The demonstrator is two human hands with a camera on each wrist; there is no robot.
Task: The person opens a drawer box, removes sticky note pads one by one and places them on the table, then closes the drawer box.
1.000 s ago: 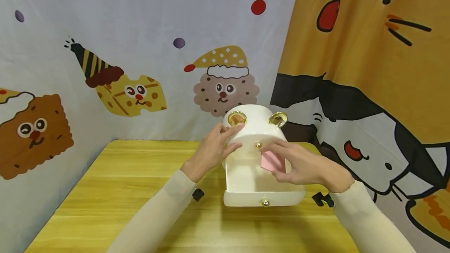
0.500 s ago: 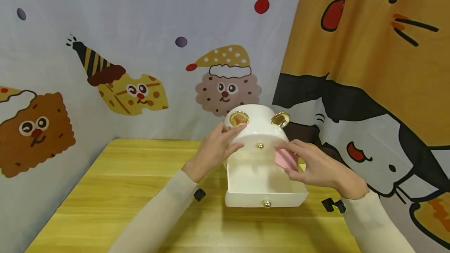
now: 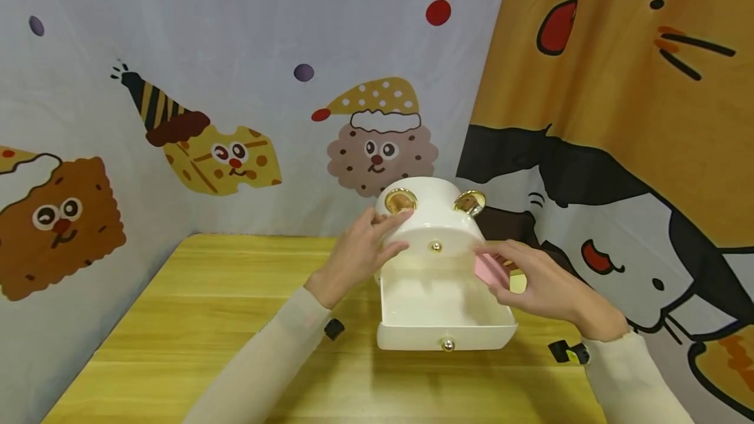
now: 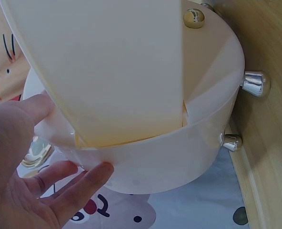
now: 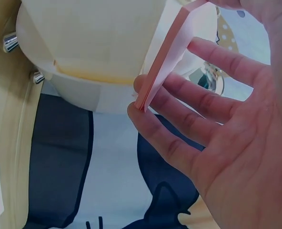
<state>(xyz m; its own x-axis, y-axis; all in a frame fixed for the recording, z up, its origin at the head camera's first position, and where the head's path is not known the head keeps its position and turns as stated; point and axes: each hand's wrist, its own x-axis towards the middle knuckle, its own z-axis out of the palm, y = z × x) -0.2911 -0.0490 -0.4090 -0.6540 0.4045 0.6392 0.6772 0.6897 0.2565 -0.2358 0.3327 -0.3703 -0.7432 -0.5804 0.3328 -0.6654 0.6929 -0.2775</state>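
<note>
A white drawer box point(image 3: 432, 205) with gold ears stands on the table. Its lower drawer point(image 3: 406, 337) is pulled out at the front, showing a bare floor inside. My left hand point(image 3: 353, 250) touches the box's upper left edge, thumb on the front face and extended fingers on the rounded side point(image 4: 165, 167). Between the thumb and fingers of my right hand point(image 3: 538, 283) is a thin pink pad point(image 3: 491, 271), like a block of sticky notes, pinched by its edges. It is above the drawer's right side. In the right wrist view the pad point(image 5: 165, 57) is seen edge-on.
The wooden table point(image 3: 235, 300) extends left and in front of the box. Cartoon-print cloth point(image 3: 247, 70) hangs close behind it, with an orange cat-print curtain point(image 3: 565, 84) on the right. A gold knob point(image 3: 448, 344) sticks out from the drawer front.
My right hand has carried the pink pad rightward, from over the middle of the drawer to its right edge. The left hand stays at the box's left side.
</note>
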